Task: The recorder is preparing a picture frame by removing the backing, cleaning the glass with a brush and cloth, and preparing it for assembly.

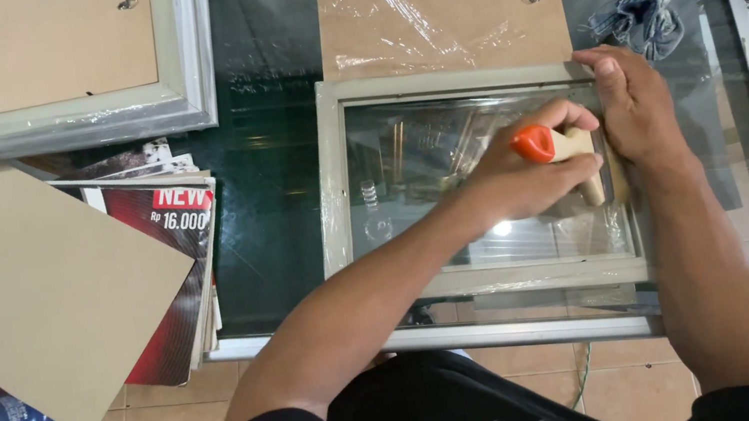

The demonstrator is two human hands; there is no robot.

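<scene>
A small silver picture frame (342, 196) with a glass pane lies on a large glass sheet (278, 206). My left hand (521, 178) grips a tool with a wooden handle and an orange end (546, 145), pressed near the frame's right side. My right hand (633, 106) rests flat on the frame's upper right corner, fingers bent over its edge. The tool's working end is hidden behind my hands.
A brown backing board with clear plastic wrap (440, 7) lies beyond the frame. A larger framed board (36, 64) sits top left. A cardboard sheet (24, 295) covers a stack of magazines (171, 265) at left. A blue cloth (637, 19) lies at top right. Tiled floor below.
</scene>
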